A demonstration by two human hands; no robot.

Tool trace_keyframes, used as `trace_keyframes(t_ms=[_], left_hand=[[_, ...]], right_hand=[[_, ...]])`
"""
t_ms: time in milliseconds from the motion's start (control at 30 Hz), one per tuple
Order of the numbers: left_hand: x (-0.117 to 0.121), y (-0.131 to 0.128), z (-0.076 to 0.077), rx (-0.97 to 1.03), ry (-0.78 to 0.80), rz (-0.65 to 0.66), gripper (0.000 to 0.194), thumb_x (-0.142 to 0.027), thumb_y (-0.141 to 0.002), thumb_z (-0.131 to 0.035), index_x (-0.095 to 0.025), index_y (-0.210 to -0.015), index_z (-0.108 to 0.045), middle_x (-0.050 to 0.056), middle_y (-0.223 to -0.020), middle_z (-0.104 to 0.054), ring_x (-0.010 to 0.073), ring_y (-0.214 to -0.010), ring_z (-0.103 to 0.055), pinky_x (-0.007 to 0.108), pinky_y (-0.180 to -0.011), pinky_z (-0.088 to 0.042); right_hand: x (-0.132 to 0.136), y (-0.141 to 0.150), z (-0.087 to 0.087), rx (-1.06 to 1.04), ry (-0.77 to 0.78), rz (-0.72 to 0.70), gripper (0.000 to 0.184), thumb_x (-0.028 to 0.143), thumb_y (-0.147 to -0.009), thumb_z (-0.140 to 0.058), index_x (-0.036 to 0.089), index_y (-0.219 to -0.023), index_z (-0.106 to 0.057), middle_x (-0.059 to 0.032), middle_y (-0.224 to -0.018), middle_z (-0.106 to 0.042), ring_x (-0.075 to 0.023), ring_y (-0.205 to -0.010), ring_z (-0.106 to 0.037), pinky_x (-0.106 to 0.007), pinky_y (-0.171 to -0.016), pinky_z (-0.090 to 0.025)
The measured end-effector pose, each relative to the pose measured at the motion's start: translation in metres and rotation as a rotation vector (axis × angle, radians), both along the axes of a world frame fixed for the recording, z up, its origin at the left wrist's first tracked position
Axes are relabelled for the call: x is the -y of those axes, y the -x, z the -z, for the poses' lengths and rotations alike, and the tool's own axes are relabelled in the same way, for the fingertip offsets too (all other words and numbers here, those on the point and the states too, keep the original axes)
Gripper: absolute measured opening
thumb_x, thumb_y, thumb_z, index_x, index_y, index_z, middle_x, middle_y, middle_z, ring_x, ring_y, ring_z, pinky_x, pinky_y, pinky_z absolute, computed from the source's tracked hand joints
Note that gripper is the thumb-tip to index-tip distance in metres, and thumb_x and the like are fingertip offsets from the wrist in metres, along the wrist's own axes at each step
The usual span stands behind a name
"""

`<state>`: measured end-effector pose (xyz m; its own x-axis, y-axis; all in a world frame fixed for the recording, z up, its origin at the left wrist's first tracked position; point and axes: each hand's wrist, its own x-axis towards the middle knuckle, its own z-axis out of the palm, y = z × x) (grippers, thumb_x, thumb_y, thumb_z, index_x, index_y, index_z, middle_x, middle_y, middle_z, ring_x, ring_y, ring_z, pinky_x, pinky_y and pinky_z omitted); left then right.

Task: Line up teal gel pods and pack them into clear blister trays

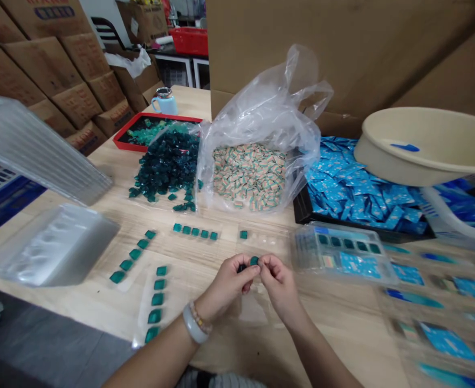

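My left hand (235,280) and my right hand (276,280) meet above the near middle of the table, fingertips pinched together on a small teal square piece (254,261). Something dark, partly hidden, shows between the left fingers. Just beyond them lies a clear plastic tray (261,238) with one teal square (243,235) in its left end. Further left, several teal squares sit in rows in other clear trays (195,232). A heap of loose dark teal pieces (166,161) rests on plastic behind these rows.
An open plastic bag (302,129) holds small striped pieces (249,175). Blue packets (350,178) fill a black tray under a cream basin (423,156). Filled clear cases (342,252) lie at right; empty trays (55,245) are stacked left. A red tray (119,141) and blue mug (165,102) stand behind.
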<state>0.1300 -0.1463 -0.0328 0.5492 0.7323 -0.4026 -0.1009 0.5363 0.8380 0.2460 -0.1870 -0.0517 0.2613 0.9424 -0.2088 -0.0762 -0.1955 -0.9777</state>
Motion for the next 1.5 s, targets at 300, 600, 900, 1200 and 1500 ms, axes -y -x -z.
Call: trace_keyframes(t_ms=[300,600,900,1200,1500], left_hand=[[-0.023,0.003,0.000,0.238,0.320,0.158,0.028,-0.038,-0.067,-0.061,-0.014,-0.074,-0.049,-0.006,-0.055,-0.038,0.0007,-0.040,-0.027,0.016,-0.040,-0.014],[-0.060,-0.006,0.018,-0.280,-0.535,-0.094,0.015,-0.029,-0.074,-0.050,-0.017,-0.074,-0.060,0.003,-0.073,-0.054,0.0136,-0.071,-0.049,0.023,-0.066,-0.037],[-0.092,-0.020,0.038,-0.606,-0.912,0.188,0.014,-0.013,-0.069,-0.049,-0.016,-0.066,-0.062,0.004,-0.069,-0.059,0.0154,-0.068,-0.051,0.025,-0.068,-0.037],[-0.086,-0.004,0.033,-0.430,-0.673,-0.066,0.013,-0.020,-0.074,-0.045,-0.014,-0.071,-0.056,0.002,-0.068,-0.057,0.0126,-0.066,-0.050,0.023,-0.064,-0.038],[-0.078,0.045,-0.009,-0.380,-0.487,-0.077,0.012,-0.025,-0.067,-0.054,-0.013,-0.064,-0.054,-0.003,-0.056,-0.050,0.0086,-0.052,-0.043,0.020,-0.053,-0.035]], right_hand=[[-0.011,-0.020,-0.011,0.103,-0.070,-0.190,0.020,0.032,-0.071,-0.059,0.021,-0.088,-0.061,-0.0038,-0.086,-0.062,-0.0174,-0.082,-0.055,-0.033,-0.078,-0.042],[-0.046,-0.032,0.003,0.862,-0.174,-0.234,0.019,0.023,-0.078,-0.048,0.017,-0.092,-0.059,-0.0059,-0.080,-0.056,-0.0166,-0.073,-0.051,-0.029,-0.068,-0.040],[-0.073,-0.042,0.019,1.397,-0.056,-0.434,0.019,0.022,-0.077,-0.048,0.020,-0.087,-0.064,-0.0068,-0.085,-0.056,-0.0210,-0.084,-0.046,-0.030,-0.069,-0.031],[-0.042,-0.032,0.016,1.395,-0.064,-0.234,0.019,0.024,-0.080,-0.045,0.019,-0.091,-0.060,-0.0068,-0.092,-0.057,-0.0205,-0.087,-0.044,-0.032,-0.073,-0.027],[-0.045,-0.016,0.024,1.461,-0.031,-0.221,0.017,0.016,-0.075,-0.045,0.018,-0.065,-0.059,-0.0052,-0.070,-0.057,-0.0192,-0.076,-0.047,-0.031,-0.066,-0.025]])
